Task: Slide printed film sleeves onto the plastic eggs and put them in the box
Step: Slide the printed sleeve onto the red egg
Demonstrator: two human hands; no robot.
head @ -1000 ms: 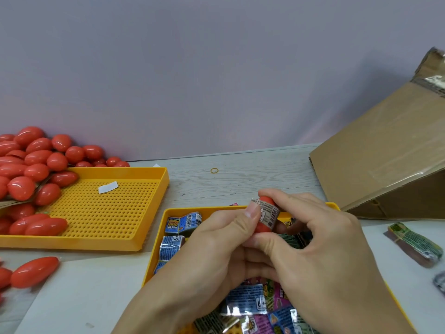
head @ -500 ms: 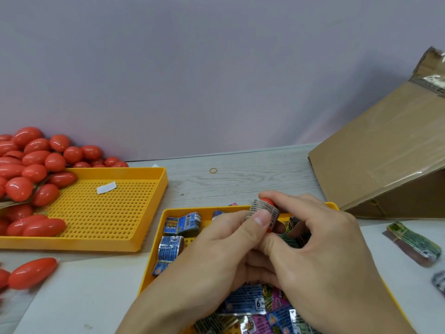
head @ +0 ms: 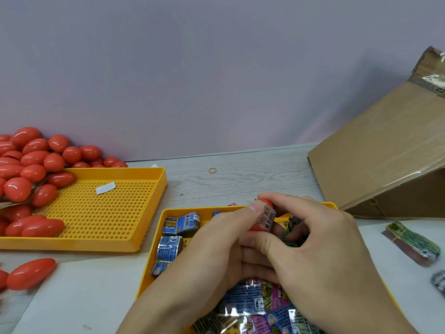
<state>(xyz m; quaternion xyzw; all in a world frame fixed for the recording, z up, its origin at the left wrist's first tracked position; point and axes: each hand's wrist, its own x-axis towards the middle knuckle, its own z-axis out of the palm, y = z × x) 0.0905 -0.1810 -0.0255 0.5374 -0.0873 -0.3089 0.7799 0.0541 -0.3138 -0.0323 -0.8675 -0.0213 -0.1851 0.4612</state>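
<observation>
Both hands pinch one egg [head: 263,214]: left hand [head: 216,247] steadies, right hand [head: 320,239] works sleeve [head: 267,216]. Egg likely light, slick; film thin, creasable: grip bare ends

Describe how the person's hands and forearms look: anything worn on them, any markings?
Both hands are bare: the left hand and right hand wear no gloves, rings or watch. The forearms show no sleeves as far as the frame's bottom edge. Nails are short and unpainted. No markings visible.
</observation>
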